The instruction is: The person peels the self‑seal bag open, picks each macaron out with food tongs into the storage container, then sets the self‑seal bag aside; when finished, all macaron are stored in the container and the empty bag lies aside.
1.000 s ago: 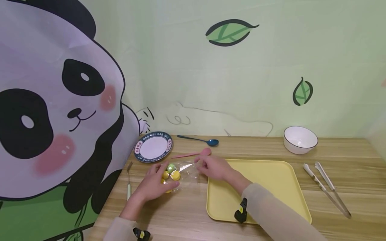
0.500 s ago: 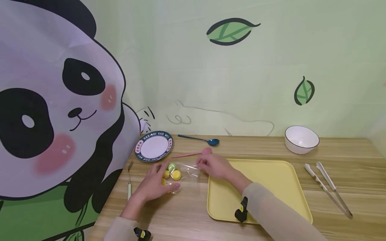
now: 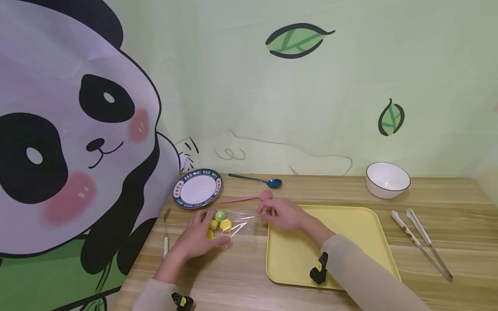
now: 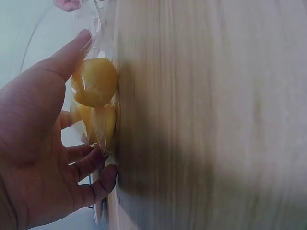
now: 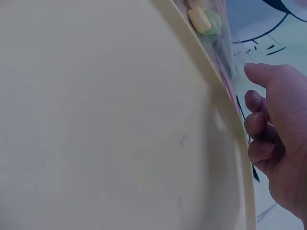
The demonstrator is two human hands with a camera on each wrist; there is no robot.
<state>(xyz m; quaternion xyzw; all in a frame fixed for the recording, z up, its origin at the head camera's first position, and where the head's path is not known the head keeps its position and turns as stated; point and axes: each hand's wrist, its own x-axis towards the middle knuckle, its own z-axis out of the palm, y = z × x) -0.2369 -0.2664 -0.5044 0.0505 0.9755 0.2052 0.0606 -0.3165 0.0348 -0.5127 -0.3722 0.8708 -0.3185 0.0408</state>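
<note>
A clear plastic bag lies on the wooden table, left of the yellow tray. Inside it are several small rounded yellow pieces and a green one. My left hand holds the bag's filled end, thumb on the near side and fingers round the far side. Just beyond the bag's flat right end is my right hand, over the tray's far left corner. Its fingers are loosely curled; in the right wrist view the thumb stands apart from them, its tip near the film, with nothing visible between.
Behind the bag lie a pink spoon and a dark blue spoon. A patterned-rim plate stands back left, with a fork nearer. Right of the tray are metal tongs and a white bowl.
My right hand has drawn back a little to the right from the bag's end, and its fingers have spread apart. The left hand stays on the bag, whose film has shifted slightly.
</note>
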